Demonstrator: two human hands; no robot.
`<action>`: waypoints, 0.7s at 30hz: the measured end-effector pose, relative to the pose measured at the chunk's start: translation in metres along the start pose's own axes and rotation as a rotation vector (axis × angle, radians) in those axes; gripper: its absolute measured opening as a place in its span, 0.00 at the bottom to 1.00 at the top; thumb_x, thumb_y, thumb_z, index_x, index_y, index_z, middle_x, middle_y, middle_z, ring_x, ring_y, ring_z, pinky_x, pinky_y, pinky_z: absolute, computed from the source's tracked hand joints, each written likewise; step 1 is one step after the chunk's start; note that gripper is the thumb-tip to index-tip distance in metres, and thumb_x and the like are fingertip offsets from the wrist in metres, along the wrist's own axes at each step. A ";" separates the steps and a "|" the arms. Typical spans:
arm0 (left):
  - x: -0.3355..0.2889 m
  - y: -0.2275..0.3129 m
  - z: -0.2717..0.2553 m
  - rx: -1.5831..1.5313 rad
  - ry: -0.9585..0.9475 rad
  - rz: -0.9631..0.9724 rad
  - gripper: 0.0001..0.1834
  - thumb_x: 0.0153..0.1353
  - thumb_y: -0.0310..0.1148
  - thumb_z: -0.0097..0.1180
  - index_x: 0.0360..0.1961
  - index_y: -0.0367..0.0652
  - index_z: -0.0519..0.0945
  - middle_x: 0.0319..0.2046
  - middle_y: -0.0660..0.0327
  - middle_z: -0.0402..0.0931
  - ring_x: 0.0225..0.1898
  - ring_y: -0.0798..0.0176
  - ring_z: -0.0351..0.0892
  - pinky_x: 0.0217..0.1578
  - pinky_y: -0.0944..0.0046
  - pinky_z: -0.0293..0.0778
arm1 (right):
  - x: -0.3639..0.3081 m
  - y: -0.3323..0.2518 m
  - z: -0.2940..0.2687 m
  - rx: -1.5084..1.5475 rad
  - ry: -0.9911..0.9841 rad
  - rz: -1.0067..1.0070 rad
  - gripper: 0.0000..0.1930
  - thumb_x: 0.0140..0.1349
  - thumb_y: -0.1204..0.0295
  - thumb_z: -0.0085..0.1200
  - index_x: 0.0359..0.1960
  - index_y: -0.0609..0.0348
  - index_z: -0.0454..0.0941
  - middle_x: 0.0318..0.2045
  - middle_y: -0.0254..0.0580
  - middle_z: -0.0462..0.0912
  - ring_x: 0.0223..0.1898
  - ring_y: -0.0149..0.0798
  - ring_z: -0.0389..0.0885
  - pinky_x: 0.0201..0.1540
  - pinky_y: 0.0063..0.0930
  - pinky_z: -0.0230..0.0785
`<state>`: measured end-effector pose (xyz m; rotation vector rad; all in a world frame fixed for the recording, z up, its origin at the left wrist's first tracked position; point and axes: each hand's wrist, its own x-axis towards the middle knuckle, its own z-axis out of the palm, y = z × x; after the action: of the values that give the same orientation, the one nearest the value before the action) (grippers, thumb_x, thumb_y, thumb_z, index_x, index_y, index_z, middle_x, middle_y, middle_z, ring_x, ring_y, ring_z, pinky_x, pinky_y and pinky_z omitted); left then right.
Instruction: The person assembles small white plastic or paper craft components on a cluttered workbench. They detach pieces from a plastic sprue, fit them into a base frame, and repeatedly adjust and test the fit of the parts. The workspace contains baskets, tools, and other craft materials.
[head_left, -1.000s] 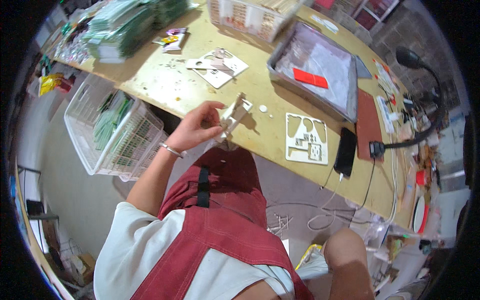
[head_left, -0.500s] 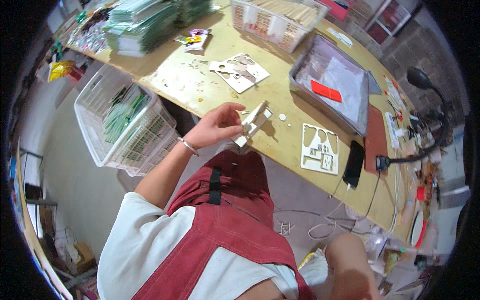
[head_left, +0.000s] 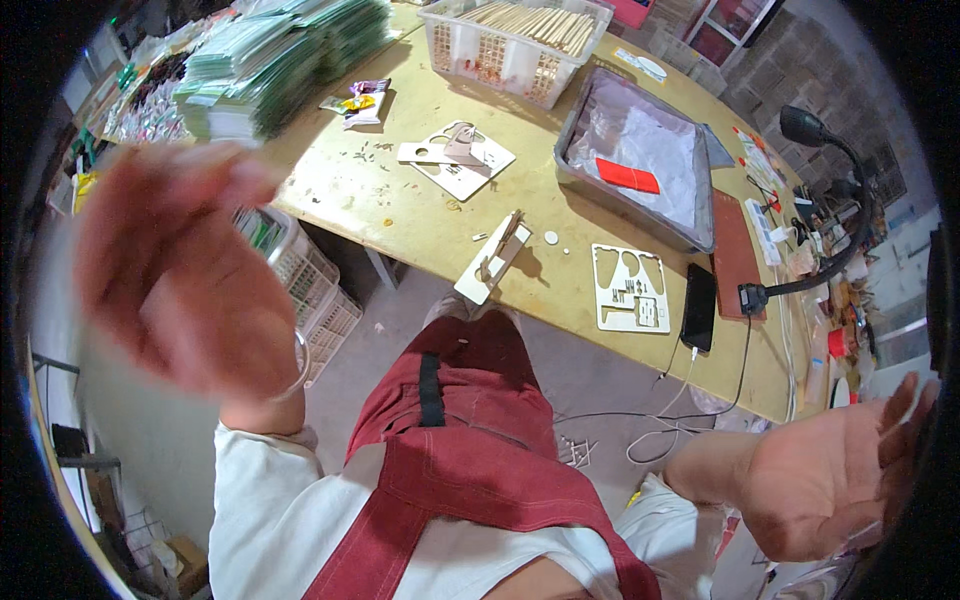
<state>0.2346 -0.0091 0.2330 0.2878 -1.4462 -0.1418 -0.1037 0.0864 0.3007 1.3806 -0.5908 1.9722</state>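
My left hand (head_left: pixel 190 280), blurred by motion, is raised close to the camera at the left, above the white basket. Its fingers look loosely bent and apart, and I see nothing held in them. Off to the right, my right hand (head_left: pixel 830 485) is turned palm up with fingers spread, holding nothing. A small assembled piece of pale wooden cut-outs (head_left: pixel 494 257) lies at the table's near edge, apart from both hands. Farther back, loose wooden parts rest on a cut-out wooden sheet (head_left: pixel 465 185). Another cut-out sheet (head_left: pixel 613 262) lies to the right, beside a black phone (head_left: pixel 699 308).
A grey tray (head_left: pixel 570 168) holds clear plastic and a red packet (head_left: pixel 628 175). Behind are a basket of wooden sticks (head_left: pixel 450 50) and stacked green-white packs (head_left: pixel 240 90). A black gooseneck lamp (head_left: pixel 855 190) and cables occupy the right. A white basket (head_left: pixel 325 330) stands below left.
My left hand has let go of the wooden piece and swung up and left. My right hand has risen and moved out to the right, and the view has shifted slightly.
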 end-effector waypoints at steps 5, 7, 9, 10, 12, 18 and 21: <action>-0.015 -0.029 0.007 0.260 -0.143 -0.010 0.15 0.75 0.32 0.61 0.57 0.35 0.82 0.47 0.51 0.86 0.47 0.56 0.86 0.54 0.55 0.81 | -0.041 0.036 0.001 0.030 -0.366 -0.088 0.30 0.74 0.57 0.51 0.63 0.76 0.76 0.58 0.64 0.82 0.61 0.55 0.83 0.68 0.49 0.73; -0.034 -0.090 0.015 0.316 -0.296 -0.308 0.13 0.69 0.19 0.65 0.54 0.36 0.85 0.46 0.58 0.86 0.48 0.63 0.87 0.52 0.61 0.81 | -0.072 0.045 0.012 -0.050 -0.514 0.072 0.27 0.72 0.65 0.56 0.65 0.75 0.75 0.61 0.60 0.81 0.64 0.52 0.81 0.69 0.45 0.72; -0.085 -0.182 0.007 0.385 -0.406 -0.471 0.15 0.69 0.21 0.66 0.56 0.37 0.84 0.47 0.57 0.87 0.49 0.62 0.87 0.54 0.61 0.81 | -0.112 0.056 0.034 -0.048 -0.512 0.338 0.25 0.69 0.77 0.59 0.67 0.73 0.75 0.63 0.55 0.81 0.65 0.50 0.80 0.68 0.41 0.72; -0.106 -0.217 0.003 0.462 -0.467 -0.489 0.17 0.69 0.22 0.67 0.57 0.38 0.84 0.48 0.56 0.87 0.50 0.59 0.88 0.54 0.59 0.81 | -0.121 0.065 0.039 -0.070 -0.625 0.370 0.25 0.68 0.80 0.58 0.67 0.71 0.76 0.63 0.53 0.81 0.63 0.48 0.81 0.67 0.40 0.73; -0.116 -0.249 0.011 0.603 -0.605 -0.464 0.21 0.66 0.26 0.70 0.59 0.40 0.84 0.52 0.53 0.86 0.53 0.51 0.87 0.56 0.53 0.80 | -0.134 0.082 0.043 -0.137 -0.845 0.432 0.25 0.67 0.85 0.57 0.67 0.67 0.77 0.62 0.49 0.81 0.60 0.44 0.82 0.65 0.37 0.74; -0.123 -0.314 0.039 0.646 -0.722 -0.441 0.21 0.62 0.38 0.73 0.55 0.45 0.87 0.51 0.56 0.86 0.56 0.49 0.82 0.64 0.49 0.67 | -0.189 0.128 0.091 0.044 -1.031 0.977 0.18 0.70 0.80 0.61 0.61 0.62 0.82 0.51 0.38 0.85 0.46 0.30 0.83 0.54 0.27 0.76; -0.120 -0.325 0.047 0.611 -0.760 -0.500 0.13 0.62 0.39 0.73 0.44 0.45 0.89 0.46 0.58 0.85 0.51 0.50 0.82 0.58 0.51 0.69 | -0.227 0.160 0.113 0.151 -1.094 1.052 0.17 0.69 0.80 0.63 0.60 0.62 0.83 0.49 0.40 0.85 0.44 0.32 0.83 0.50 0.28 0.76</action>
<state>0.1985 -0.2929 0.0324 1.1967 -2.1266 -0.2261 -0.0938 -0.1579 0.1270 2.5631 -2.0069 1.7381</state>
